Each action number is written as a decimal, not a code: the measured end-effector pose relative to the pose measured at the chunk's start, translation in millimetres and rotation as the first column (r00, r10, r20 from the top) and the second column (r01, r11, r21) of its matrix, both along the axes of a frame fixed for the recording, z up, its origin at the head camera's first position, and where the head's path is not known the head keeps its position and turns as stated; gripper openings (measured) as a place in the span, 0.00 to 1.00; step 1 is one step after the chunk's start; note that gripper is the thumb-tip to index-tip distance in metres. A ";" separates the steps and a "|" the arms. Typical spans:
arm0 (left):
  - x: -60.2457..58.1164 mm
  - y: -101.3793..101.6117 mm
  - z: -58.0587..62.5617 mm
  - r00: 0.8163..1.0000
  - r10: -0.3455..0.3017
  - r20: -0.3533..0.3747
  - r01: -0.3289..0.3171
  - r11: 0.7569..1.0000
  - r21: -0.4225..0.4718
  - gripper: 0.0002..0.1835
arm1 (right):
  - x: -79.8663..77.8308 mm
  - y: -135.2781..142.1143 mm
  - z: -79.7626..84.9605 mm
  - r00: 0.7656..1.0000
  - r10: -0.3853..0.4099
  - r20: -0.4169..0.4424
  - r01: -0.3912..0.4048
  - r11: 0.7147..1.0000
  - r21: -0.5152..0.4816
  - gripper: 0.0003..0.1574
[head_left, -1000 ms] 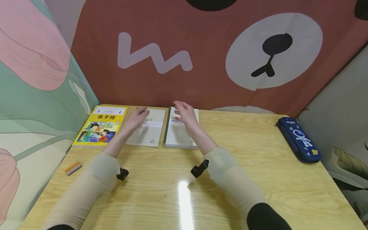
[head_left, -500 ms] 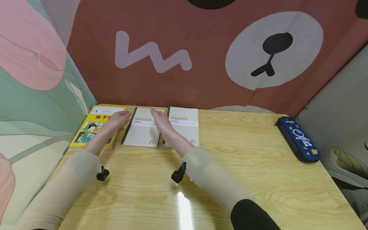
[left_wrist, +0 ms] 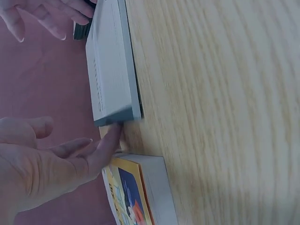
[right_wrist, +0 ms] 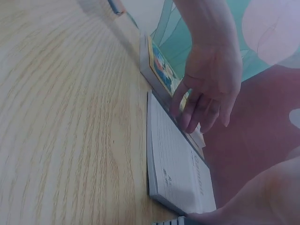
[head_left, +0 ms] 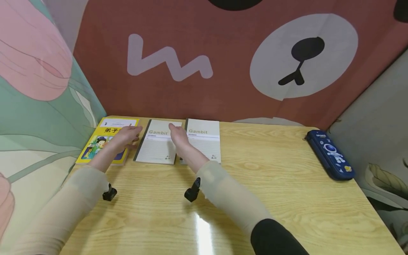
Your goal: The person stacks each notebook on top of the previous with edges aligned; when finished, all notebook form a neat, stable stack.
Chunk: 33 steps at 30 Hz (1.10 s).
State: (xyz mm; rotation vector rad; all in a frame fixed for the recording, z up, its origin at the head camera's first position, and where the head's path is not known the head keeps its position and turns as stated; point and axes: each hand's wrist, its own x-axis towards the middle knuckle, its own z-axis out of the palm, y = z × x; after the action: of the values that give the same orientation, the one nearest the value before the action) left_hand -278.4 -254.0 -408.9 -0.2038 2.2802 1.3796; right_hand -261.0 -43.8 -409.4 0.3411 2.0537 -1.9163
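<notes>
Two pale "Gambit" notebooks lie side by side near the table's back edge, the left notebook (head_left: 155, 147) and the right notebook (head_left: 204, 138). A thick yellow picture-cover book (head_left: 95, 147) is at their left. My left hand (head_left: 125, 136) is over the gap between that book and the left notebook. In the left wrist view, one finger of it reaches the notebook's dark spine (left_wrist: 115, 116). My right hand (head_left: 180, 139) is at the left notebook's right edge, thumb up, its fingers mostly hidden in the head view. Spread right fingertips (left_wrist: 58, 35) show at the top of the left wrist view.
A dark blue astronaut pencil case (head_left: 330, 154) lies at the table's right edge. A wall with a bear design (head_left: 236, 81) stands directly behind the table (head_left: 271, 198). In the right wrist view, a small blue-and-orange block (right_wrist: 116, 6) is cut off at the top.
Both hands have moved left: the left from over the left notebook to the gap beside the yellow book, the right from over the right notebook to the left one's edge. Recent motion is slight.
</notes>
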 end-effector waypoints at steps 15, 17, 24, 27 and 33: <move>0.1 -2.8 7.6 0.997 0.067 0.040 -0.067 0.998 -0.016 0.40 | 2.8 -4.4 2.2 0.988 -0.141 0.058 0.148 0.978 -0.146 0.45; -0.3 -4.9 7.7 0.991 0.122 0.046 -0.123 0.992 0.013 0.35 | 3.1 -4.4 2.1 0.988 -0.141 0.054 0.148 0.978 -0.149 0.45; 0.2 -5.0 8.5 0.982 0.184 0.032 -0.186 0.979 0.081 0.26 | 5.3 3.1 1.9 0.989 -0.141 0.046 0.148 0.956 -0.255 0.41; 4.3 1.2 12.3 0.986 0.168 -0.013 -0.166 0.981 0.097 0.30 | 6.8 11.3 2.7 0.993 -0.113 0.027 0.116 0.952 -0.282 0.39; 12.3 24.8 18.4 0.977 0.184 -0.107 -0.157 0.963 0.220 0.33 | 7.9 36.8 4.0 0.995 -0.095 -0.036 0.079 0.946 -0.314 0.28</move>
State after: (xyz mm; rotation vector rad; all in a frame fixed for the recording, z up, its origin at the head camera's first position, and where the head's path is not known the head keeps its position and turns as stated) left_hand -266.1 -229.2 -390.5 -0.2558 2.2389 1.7569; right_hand -253.1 -7.0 -405.5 0.3136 1.7484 -2.2819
